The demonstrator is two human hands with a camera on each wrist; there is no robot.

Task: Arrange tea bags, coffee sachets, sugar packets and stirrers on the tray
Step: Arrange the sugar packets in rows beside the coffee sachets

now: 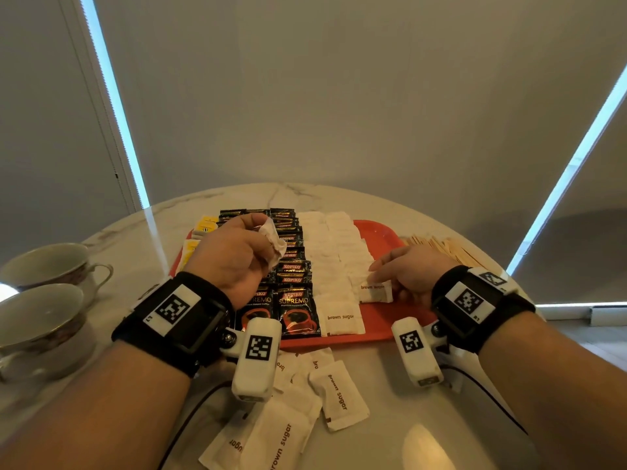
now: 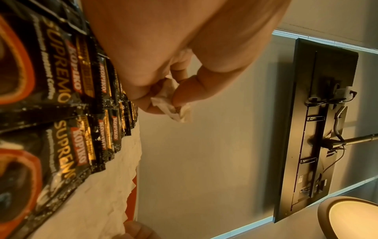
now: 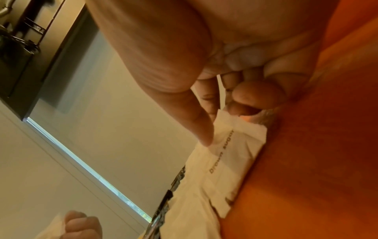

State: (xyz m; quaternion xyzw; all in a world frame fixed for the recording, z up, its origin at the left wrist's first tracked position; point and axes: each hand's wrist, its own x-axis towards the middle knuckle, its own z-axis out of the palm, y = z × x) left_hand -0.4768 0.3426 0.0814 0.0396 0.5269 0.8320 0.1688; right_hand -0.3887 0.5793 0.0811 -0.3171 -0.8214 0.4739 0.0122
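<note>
A lounge-like room: round marble table [image 1: 390, 395], teacups [image 1: 51, 266], drawn blinds [image 1: 339, 89], wall-mounted screen [image 2: 319, 122].

A red plastic tray [image 1: 380, 232] is filled with rows: yellow tea bags [image 1: 204, 225], black coffee sachets [image 1: 298, 313], white paper sugar packets [image 1: 341, 318]. Wooden stirrers [image 1: 441, 247] lie beside it.

Two teacups [image 1: 51, 290] sit on the marble table [image 1: 390, 401] beside window blinds [image 1: 339, 96].

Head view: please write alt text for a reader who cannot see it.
Two hands work over a red tray holding rows of Kopiko coffee sachets and brown sugar packets. The right hand sets a packet down; the left hand grips more packets.
</note>
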